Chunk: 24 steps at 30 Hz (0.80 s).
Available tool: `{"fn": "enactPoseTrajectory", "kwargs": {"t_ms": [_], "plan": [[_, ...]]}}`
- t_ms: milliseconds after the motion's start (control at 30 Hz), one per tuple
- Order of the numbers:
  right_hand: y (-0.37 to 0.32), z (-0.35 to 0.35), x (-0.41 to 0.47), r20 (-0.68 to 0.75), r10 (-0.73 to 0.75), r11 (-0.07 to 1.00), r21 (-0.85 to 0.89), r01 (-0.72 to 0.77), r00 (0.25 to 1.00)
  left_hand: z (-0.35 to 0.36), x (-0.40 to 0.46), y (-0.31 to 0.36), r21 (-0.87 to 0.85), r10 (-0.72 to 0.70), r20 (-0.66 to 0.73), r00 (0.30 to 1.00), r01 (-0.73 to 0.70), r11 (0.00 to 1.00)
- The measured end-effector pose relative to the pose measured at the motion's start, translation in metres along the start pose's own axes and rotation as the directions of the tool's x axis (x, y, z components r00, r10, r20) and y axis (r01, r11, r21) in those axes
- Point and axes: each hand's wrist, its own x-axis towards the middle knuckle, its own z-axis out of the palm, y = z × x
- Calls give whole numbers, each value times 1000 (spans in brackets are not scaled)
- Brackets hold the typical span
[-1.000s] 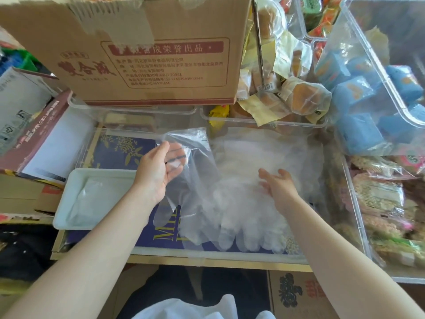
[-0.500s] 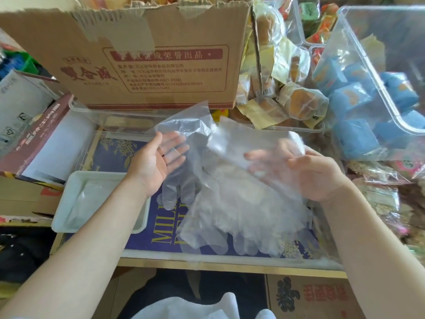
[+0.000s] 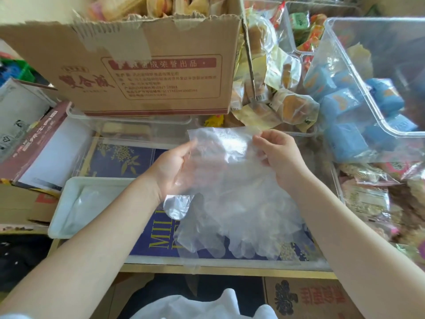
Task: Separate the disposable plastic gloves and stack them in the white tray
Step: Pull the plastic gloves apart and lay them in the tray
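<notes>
Left: I see the tray open from above, no obstacle over it.
Back: box walls me off.
Right: clear bin and snack bags crowd close.
Centre: glove pile covers the surface, perhaps hiding more.

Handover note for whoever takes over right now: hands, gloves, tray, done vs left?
Left hand: holds the left edge of the lifted glove.
Right hand: fingers pinch its upper right corner.
Glove pile: loose on the blue surface, below the lifted glove.
White tray: left of the pile, clear plastic, apparently gloves, lying inside.
Done: some gloves seemingly in the tray.
Left: free this glove, lay it in the tray, repeat through the pile.
</notes>
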Motion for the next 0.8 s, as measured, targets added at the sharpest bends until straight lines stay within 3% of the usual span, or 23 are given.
{"fn": "enactPoseTrajectory", "kwargs": {"t_ms": [100, 233, 433, 500, 700, 800], "plan": [[2, -5, 3, -141, -78, 986, -158, 56, 987, 0, 0, 1, -3, 75, -63, 995, -75, 997], [-7, -27, -4, -374, -342, 881, -446, 156, 862, -6, 2, 3, 106, 291, -277, 916, -272, 957], [-26, -28, -16, -405, -552, 801, -499, 330, 728, -8, -3, 13, 46, 396, -324, 859, -403, 914], [-28, -12, -25, -368, -584, 787, -475, 394, 723, 0, -4, 11, 55, 414, -285, 864, -417, 907], [-2, 55, -44, 5, -471, 844, -287, 453, 882, 32, -8, -20, 233, 438, -102, 893, -406, 884], [10, 70, -45, 87, -481, 830, -275, 485, 872, 34, -11, -32, 260, 445, -51, 894, -419, 870]]}}
